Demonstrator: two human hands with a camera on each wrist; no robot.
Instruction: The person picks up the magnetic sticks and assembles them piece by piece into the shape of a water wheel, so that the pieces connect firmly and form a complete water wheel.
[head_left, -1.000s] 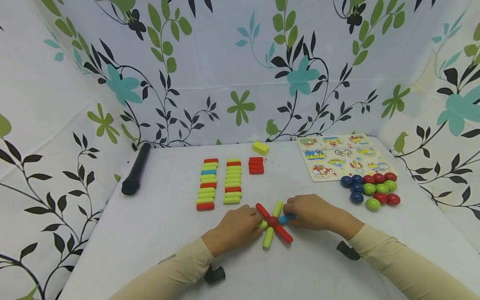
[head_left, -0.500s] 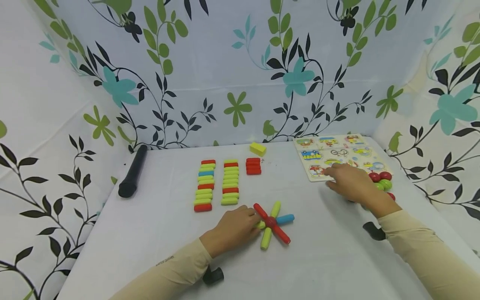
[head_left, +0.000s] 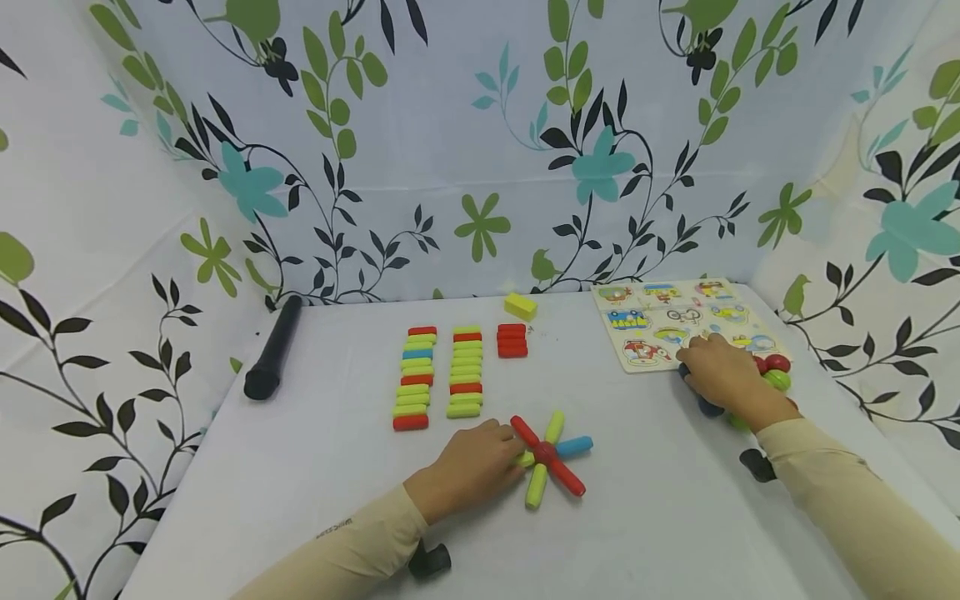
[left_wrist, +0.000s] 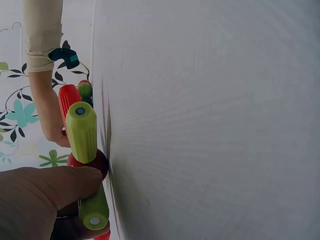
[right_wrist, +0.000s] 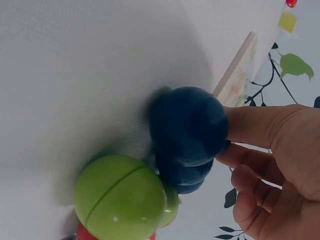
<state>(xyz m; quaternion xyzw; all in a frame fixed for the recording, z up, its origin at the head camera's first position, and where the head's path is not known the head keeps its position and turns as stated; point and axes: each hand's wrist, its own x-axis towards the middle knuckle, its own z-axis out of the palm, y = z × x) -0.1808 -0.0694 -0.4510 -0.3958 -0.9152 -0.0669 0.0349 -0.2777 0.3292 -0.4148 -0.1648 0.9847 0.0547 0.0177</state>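
Observation:
On the table lies a star of magnetic sticks around a red ball: red and green ones plus a blue stick. My left hand pinches the star's green stick on its left side, thumb close to the red ball in the left wrist view. Far to the right, my right hand is over the ball cluster. In the right wrist view its thumb and curled fingers reach the blue balls, with the tips hidden behind them; whether they grip one I cannot tell. Beside these sits a green ball.
Two columns of loose sticks lie left of centre, with a short stack of red sticks beside them. Behind are a yellow block and a picture puzzle board. A black microphone-like object lies at left.
My right hand has let go of the star's blue stick and moved right and away to the balls, lowering slightly lately. My left hand has stayed on the green stick.

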